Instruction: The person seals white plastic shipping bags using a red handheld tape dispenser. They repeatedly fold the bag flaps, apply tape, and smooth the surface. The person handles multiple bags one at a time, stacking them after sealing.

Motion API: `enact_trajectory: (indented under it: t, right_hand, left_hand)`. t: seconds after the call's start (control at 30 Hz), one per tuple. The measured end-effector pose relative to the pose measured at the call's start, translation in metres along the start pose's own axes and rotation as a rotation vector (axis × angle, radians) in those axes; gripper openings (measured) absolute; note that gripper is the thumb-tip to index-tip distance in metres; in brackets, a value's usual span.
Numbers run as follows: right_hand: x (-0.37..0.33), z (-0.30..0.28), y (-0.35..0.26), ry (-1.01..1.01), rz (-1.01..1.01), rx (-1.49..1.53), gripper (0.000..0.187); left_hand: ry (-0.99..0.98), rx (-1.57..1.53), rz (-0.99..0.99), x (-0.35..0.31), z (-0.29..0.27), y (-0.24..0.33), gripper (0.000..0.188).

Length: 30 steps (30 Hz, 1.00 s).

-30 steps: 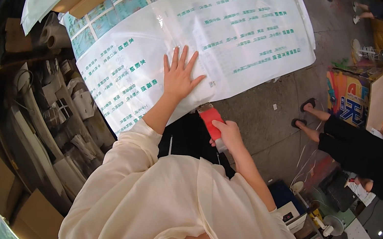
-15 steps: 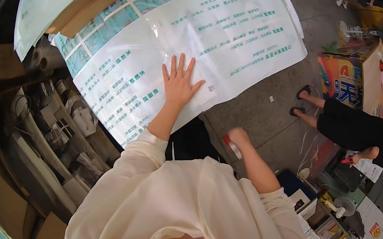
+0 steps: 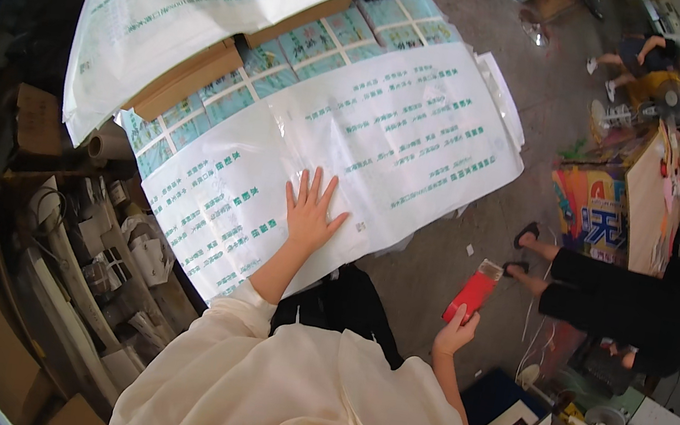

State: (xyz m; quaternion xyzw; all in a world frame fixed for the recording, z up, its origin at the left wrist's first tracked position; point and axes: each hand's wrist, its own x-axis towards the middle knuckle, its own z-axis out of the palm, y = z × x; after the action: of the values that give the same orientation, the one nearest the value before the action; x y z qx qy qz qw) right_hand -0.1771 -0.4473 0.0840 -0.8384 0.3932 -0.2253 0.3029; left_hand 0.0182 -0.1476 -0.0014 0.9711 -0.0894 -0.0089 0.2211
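Note:
My left hand (image 3: 314, 211) lies flat, fingers spread, on a large white plastic sheet (image 3: 420, 150) with green print. Light glints off a crease in the sheet just beyond the fingertips. Under its far edge shows a layer of teal patterned packs (image 3: 322, 50) split by pale lines. Out to the right, away from the sheet, my right hand (image 3: 455, 334) grips the near end of a red oblong tool (image 3: 473, 292). Its far end is pale and see-through; the exact kind cannot be made out.
Beyond the packs lie a cardboard flap (image 3: 188, 84) and another printed white sheet (image 3: 221, 6). Boards and scraps fill a shelf (image 3: 101, 252) on the left. A person in black (image 3: 609, 297) stands at right, near a colourful box (image 3: 591, 206). A fan (image 3: 603, 422) stands lower right.
My right hand has swung up and outward from beside my body, bringing the red tool into plain sight. My left hand stays on the same part of the sheet while the view shifts.

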Motion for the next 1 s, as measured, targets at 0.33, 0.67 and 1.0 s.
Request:
enact_trajectory:
  t: [0.33, 0.67, 1.0]
  right_hand:
    - [0.233, 0.195, -0.168, -0.276, -1.050, -0.193, 0.044]
    - [0.379, 0.481, -0.305, -0.350, -1.096, -0.327, 0.040]
    - [0.381, 0.491, -0.316, -0.414, -1.070, -0.265, 0.049]
  left_hand:
    - [0.054, -0.133, -0.148, 0.002, -0.002, 0.003, 0.070]
    - [0.226, 0.146, -0.870, 0.041, 0.048, 0.088, 0.080]
    - [0.311, 0.274, -0.939, 0.025, 0.041, 0.059, 0.079]
